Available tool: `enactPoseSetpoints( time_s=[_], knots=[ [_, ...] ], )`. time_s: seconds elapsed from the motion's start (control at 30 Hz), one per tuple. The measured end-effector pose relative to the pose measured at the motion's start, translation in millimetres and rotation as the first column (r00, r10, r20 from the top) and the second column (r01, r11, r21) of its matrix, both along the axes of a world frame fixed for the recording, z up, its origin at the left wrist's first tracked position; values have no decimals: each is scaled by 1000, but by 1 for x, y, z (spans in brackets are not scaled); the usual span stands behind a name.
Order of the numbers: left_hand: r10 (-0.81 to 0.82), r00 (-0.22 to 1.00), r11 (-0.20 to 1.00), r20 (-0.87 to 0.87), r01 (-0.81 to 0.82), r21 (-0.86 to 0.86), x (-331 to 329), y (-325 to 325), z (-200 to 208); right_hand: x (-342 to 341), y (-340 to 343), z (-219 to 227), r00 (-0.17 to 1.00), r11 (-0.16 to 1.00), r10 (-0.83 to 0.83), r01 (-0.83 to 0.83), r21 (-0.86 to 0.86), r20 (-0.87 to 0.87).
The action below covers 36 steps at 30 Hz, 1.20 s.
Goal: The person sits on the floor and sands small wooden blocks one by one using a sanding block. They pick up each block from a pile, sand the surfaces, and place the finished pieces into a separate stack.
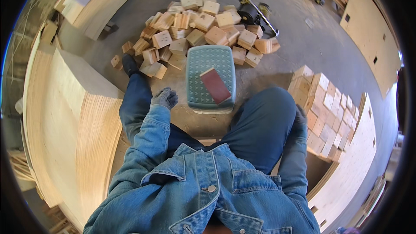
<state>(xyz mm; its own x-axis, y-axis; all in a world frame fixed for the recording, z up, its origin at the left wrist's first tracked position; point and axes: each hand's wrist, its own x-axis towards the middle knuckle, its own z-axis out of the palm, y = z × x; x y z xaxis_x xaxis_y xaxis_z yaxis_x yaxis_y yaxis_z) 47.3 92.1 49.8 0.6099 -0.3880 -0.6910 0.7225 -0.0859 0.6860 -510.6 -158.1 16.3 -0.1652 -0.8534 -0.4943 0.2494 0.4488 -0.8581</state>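
Right hand [300,119] half hidden behind knee [271,112]

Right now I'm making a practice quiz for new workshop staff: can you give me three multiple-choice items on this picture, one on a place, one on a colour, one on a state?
1. Where does the red sanding block lie?
A. on the green stool
B. on the floor
C. on the stacked blocks

2. What colour is the glove on the left hand?
A. yellow
B. grey
C. white

3. How do the wood blocks beyond the stool lie?
A. in neat rows
B. in a box
C. in a loose heap

Answers:
1. A, it rests tilted on the stool's top.
2. B, the glove is grey above the denim cuff.
3. C, they are tumbled on the floor, unlike the neat stack of blocks by the right hand.
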Motion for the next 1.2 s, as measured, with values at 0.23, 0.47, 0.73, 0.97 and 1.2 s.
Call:
enactPoseSetpoints(
  time_s=[0.23,0.47,0.73,0.97,1.2],
  knots=[
    [106,991,994,-80,-108,-15,17,11,-19,80,-62,139,973,898,95,-175,-404,-211],
    [138,985,978,-100,-152,-144,36,-2,-16,243,-27,131,852,816,518,-467,-341,72],
    [-312,662,936,682,93,338,137,-44,-56,331,37,166,-76,234,452,-951,200,-889],
    [-835,36,546,549,-69,835,183,-134,-26,333,32,143,-129,169,573,-948,271,-809],
    [-951,-130,302,282,-180,936,234,-183,-58,333,28,139,-138,146,599,-950,277,-789]
  ],
)
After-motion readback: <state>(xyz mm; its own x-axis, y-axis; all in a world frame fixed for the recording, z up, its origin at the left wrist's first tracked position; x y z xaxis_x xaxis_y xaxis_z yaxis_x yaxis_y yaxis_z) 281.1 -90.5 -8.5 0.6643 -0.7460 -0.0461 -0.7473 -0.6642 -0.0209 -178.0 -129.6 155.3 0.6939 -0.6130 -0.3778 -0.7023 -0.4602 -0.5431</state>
